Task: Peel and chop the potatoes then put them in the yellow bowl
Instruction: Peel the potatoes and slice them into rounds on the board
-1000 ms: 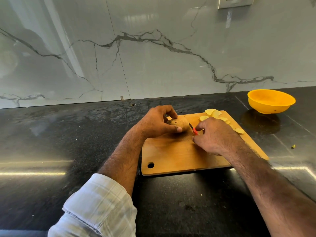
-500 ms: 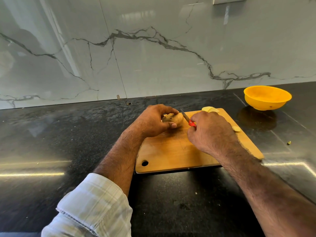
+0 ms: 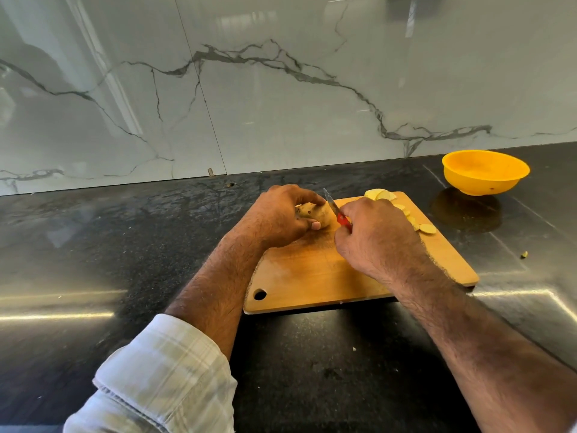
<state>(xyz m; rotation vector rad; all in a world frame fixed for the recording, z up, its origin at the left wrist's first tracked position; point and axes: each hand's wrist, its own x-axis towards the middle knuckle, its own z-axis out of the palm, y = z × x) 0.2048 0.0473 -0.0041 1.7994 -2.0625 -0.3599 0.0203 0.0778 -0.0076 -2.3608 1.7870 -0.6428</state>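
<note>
On the rectangular wooden cutting board, the left hand grips a brown unpeeled potato; the right hand is closed around a red-handled knife. The round yellow plastic bowl sits beyond the board's right corner.

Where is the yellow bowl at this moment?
In the head view, the round yellow plastic bowl sits on the black stone counter at far right, near the marble wall, beyond and apart from the wooden chopping board's far right corner.

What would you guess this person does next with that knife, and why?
Probably press the knife down for another slice: the left hand pins the potato on the cutting board, the right hand raises the blade beside it, and slices already lie there.
</note>
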